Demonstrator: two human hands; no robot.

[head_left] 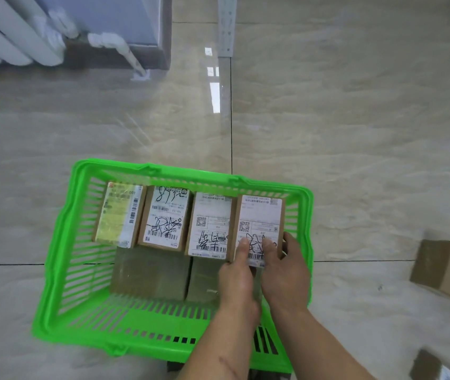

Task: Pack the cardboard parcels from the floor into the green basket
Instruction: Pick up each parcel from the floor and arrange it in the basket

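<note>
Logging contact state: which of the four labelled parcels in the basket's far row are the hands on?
The rightmost parcel, against the green basket's right wall. Left hand and right hand both rest fingers on its label; the other three go untouched.

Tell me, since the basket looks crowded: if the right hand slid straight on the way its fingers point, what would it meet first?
Probably the basket's far wall. The right hand points along the rightmost labelled parcel toward it; depth is uncertain.
</note>
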